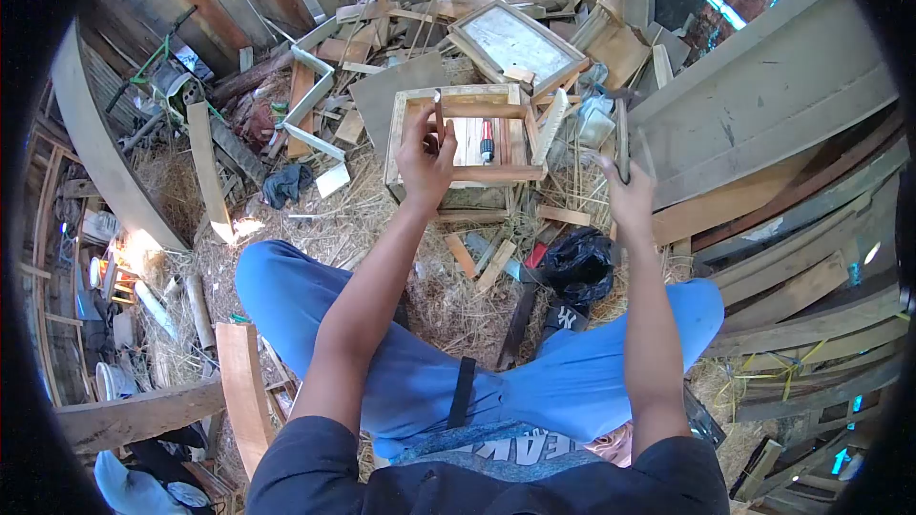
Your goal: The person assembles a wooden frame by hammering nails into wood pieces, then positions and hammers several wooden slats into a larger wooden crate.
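Frame point(487, 173) sits on straw point(315, 229) far centre, past the knees. Left hand point(426, 157) pinches a thin nail-like piece point(439, 110) upright over its left side, and right hand point(630, 193) is clenched round a hammer-like tool point(622, 133) held up to the right. Probably best: piece plumb, fingers low and clear, frame steadied since loose straw gives. Offcuts litter the ground, plank walls all round, black bag point(577, 262) near right.

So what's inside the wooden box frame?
A red-handled tool lies on the pale board inside the wooden box frame. The left hand, pinching a thin rod, covers the inner left part; anything there is hidden. The right hand grips a dark tool outside.
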`<action>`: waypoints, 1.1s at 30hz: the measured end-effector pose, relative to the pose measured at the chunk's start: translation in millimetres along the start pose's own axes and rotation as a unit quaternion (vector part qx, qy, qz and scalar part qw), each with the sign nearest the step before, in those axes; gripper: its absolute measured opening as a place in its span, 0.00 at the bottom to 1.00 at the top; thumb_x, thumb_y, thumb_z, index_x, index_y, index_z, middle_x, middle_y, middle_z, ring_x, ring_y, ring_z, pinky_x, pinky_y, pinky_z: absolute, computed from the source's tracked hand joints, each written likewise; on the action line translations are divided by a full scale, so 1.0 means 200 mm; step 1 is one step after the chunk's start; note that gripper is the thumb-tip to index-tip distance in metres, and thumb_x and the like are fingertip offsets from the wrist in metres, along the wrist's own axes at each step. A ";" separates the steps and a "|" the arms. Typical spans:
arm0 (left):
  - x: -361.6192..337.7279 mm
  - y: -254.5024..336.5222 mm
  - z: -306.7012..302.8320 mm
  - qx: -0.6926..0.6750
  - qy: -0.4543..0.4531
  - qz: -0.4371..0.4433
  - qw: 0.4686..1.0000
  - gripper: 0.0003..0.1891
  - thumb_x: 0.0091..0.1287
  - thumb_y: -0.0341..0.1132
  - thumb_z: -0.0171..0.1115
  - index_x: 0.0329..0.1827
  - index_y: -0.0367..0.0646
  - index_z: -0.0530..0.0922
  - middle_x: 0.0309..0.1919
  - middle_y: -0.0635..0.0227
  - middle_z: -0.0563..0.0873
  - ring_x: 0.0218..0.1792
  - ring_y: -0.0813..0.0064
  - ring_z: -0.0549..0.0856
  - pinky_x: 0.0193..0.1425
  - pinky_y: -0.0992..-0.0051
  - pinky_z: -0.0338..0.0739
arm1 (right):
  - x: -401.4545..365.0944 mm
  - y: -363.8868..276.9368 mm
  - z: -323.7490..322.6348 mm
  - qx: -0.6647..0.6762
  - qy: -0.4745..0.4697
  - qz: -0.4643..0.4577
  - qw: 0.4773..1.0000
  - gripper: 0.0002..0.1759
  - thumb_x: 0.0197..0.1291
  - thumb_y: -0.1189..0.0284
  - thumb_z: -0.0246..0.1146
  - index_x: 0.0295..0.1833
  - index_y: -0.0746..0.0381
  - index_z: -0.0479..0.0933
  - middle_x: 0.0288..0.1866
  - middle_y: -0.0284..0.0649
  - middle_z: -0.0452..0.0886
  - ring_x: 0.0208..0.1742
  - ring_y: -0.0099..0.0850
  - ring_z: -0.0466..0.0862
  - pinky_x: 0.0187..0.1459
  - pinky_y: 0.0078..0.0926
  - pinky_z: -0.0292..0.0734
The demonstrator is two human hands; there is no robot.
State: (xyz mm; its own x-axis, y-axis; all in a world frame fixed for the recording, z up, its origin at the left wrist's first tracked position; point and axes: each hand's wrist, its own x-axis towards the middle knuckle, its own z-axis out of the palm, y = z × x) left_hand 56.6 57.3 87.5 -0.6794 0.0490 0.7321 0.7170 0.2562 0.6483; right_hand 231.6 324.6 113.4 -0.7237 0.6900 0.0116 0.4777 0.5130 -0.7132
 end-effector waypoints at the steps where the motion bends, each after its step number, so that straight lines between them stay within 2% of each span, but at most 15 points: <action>1: -0.02 -0.02 0.00 0.000 -0.001 -0.001 1.000 0.22 0.66 0.25 0.72 0.63 0.41 0.78 0.32 0.69 0.87 0.22 0.86 0.77 0.26 0.79 0.72 | -0.02 -0.04 0.05 0.114 0.003 0.000 0.993 0.19 0.68 0.61 0.71 0.51 0.67 0.86 0.38 0.41 0.88 0.41 0.30 0.86 0.51 0.30 0.80; 2: -0.05 -0.03 0.01 0.012 0.002 0.005 1.000 0.22 0.66 0.25 0.72 0.63 0.41 0.79 0.32 0.68 0.87 0.22 0.84 0.78 0.27 0.78 0.74 | -0.04 -0.07 0.09 0.227 0.007 0.001 0.974 0.19 0.68 0.62 0.72 0.53 0.68 0.86 0.38 0.36 0.87 0.40 0.23 0.83 0.51 0.25 0.79; 3: -0.08 -0.06 0.01 0.025 0.005 0.013 1.000 0.23 0.65 0.26 0.73 0.64 0.41 0.80 0.33 0.67 0.87 0.22 0.83 0.80 0.27 0.77 0.75 | -0.05 -0.09 0.13 0.228 0.007 0.002 0.974 0.19 0.68 0.62 0.72 0.53 0.68 0.86 0.38 0.36 0.87 0.40 0.23 0.83 0.51 0.25 0.79; 6: -0.14 -0.12 0.02 0.000 -0.029 0.000 1.000 0.23 0.65 0.27 0.73 0.63 0.41 0.79 0.33 0.67 0.87 0.23 0.79 0.82 0.29 0.75 0.78 | -0.07 -0.16 0.23 0.339 0.008 -0.109 0.935 0.23 0.66 0.65 0.74 0.61 0.67 0.85 0.42 0.34 0.88 0.43 0.21 0.83 0.52 0.25 0.79; 7: -0.16 -0.13 0.01 0.001 -0.030 0.000 1.000 0.23 0.65 0.27 0.73 0.63 0.41 0.79 0.33 0.67 0.87 0.23 0.79 0.82 0.29 0.75 0.78 | -0.07 -0.17 0.24 0.339 0.007 -0.108 0.934 0.23 0.66 0.65 0.74 0.61 0.67 0.85 0.42 0.34 0.88 0.43 0.21 0.83 0.52 0.25 0.79; 9: -0.21 -0.15 -0.01 0.013 -0.071 -0.082 0.994 0.23 0.65 0.29 0.74 0.63 0.40 0.79 0.33 0.65 0.87 0.25 0.76 0.84 0.30 0.73 0.79 | -0.08 -0.20 0.25 0.308 -0.051 -0.103 0.944 0.25 0.65 0.63 0.75 0.61 0.67 0.85 0.45 0.35 0.88 0.44 0.21 0.83 0.53 0.25 0.79; 10: -0.22 -0.17 -0.02 0.015 -0.069 -0.084 0.994 0.23 0.65 0.29 0.74 0.63 0.40 0.79 0.33 0.65 0.87 0.25 0.76 0.84 0.30 0.73 0.79 | -0.05 -0.17 0.30 0.329 -0.078 -0.080 0.938 0.19 0.67 0.68 0.74 0.60 0.66 0.86 0.43 0.30 0.85 0.44 0.21 0.81 0.53 0.24 0.77; 11: -0.23 -0.18 -0.03 0.032 -0.080 -0.089 0.992 0.22 0.66 0.29 0.75 0.62 0.39 0.79 0.33 0.65 0.87 0.25 0.76 0.84 0.30 0.72 0.80 | -0.04 -0.16 0.32 0.329 -0.081 -0.080 0.937 0.19 0.67 0.68 0.74 0.60 0.66 0.86 0.43 0.30 0.85 0.44 0.21 0.81 0.53 0.24 0.77; 13: -0.24 -0.19 -0.05 0.051 -0.089 -0.097 0.990 0.22 0.66 0.30 0.75 0.62 0.39 0.78 0.34 0.64 0.87 0.26 0.75 0.84 0.30 0.72 0.80 | -0.03 -0.18 0.33 0.248 -0.089 -0.115 0.958 0.23 0.62 0.60 0.78 0.57 0.64 0.88 0.41 0.38 0.91 0.42 0.23 0.85 0.50 0.27 0.80; 16: -0.21 -0.21 -0.07 -0.001 -0.093 -0.107 0.990 0.24 0.65 0.31 0.76 0.62 0.38 0.78 0.35 0.64 0.87 0.28 0.76 0.84 0.32 0.73 0.80 | -0.06 -0.24 0.29 0.211 -0.099 -0.095 0.968 0.22 0.62 0.60 0.78 0.54 0.64 0.89 0.39 0.39 0.91 0.41 0.22 0.85 0.48 0.28 0.80; 21: -0.14 -0.24 -0.16 -0.069 -0.232 -0.162 0.957 0.27 0.63 0.28 0.78 0.66 0.38 0.80 0.42 0.67 0.87 0.36 0.79 0.84 0.41 0.75 0.82 | -0.05 -0.25 0.33 0.220 -0.094 -0.107 0.965 0.19 0.64 0.63 0.76 0.55 0.63 0.89 0.38 0.38 0.91 0.39 0.20 0.84 0.47 0.27 0.80; 26: -0.15 -0.33 -0.20 -0.127 -0.285 -0.173 0.934 0.26 0.65 0.27 0.75 0.68 0.40 0.81 0.44 0.70 0.88 0.40 0.80 0.85 0.47 0.76 0.83 | 0.01 -0.18 0.41 0.253 -0.104 -0.092 0.957 0.17 0.66 0.66 0.74 0.56 0.62 0.89 0.36 0.35 0.90 0.36 0.18 0.81 0.43 0.25 0.79; 28: -0.15 -0.33 -0.22 -0.133 -0.289 -0.164 0.934 0.25 0.66 0.27 0.75 0.67 0.40 0.82 0.45 0.69 0.89 0.42 0.80 0.85 0.49 0.76 0.83 | 0.01 -0.19 0.40 0.245 -0.131 -0.078 0.957 0.18 0.69 0.69 0.72 0.60 0.64 0.86 0.49 0.36 0.91 0.48 0.20 0.84 0.56 0.26 0.78; 31: -0.12 -0.31 -0.24 -0.143 -0.311 -0.201 0.918 0.23 0.67 0.28 0.75 0.66 0.41 0.83 0.48 0.67 0.91 0.47 0.79 0.87 0.52 0.74 0.84 | 0.04 -0.15 0.43 0.249 -0.138 -0.080 0.955 0.18 0.69 0.69 0.72 0.61 0.64 0.86 0.56 0.39 0.91 0.57 0.23 0.86 0.64 0.28 0.77; 33: -0.11 -0.29 -0.25 -0.132 -0.336 -0.236 0.902 0.21 0.69 0.29 0.73 0.65 0.41 0.84 0.51 0.65 0.91 0.51 0.77 0.88 0.55 0.73 0.85 | 0.05 -0.13 0.44 0.247 -0.137 -0.088 0.955 0.18 0.69 0.69 0.72 0.61 0.65 0.86 0.56 0.40 0.91 0.58 0.24 0.86 0.65 0.28 0.77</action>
State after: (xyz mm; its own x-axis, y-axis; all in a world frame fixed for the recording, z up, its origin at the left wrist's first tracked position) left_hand 37.0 -7.9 45.0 -0.7964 0.5914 0.1264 0.2750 0.1681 0.9466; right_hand 168.5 272.6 71.5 -0.9069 0.4204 0.0267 0.0918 0.2590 -0.9615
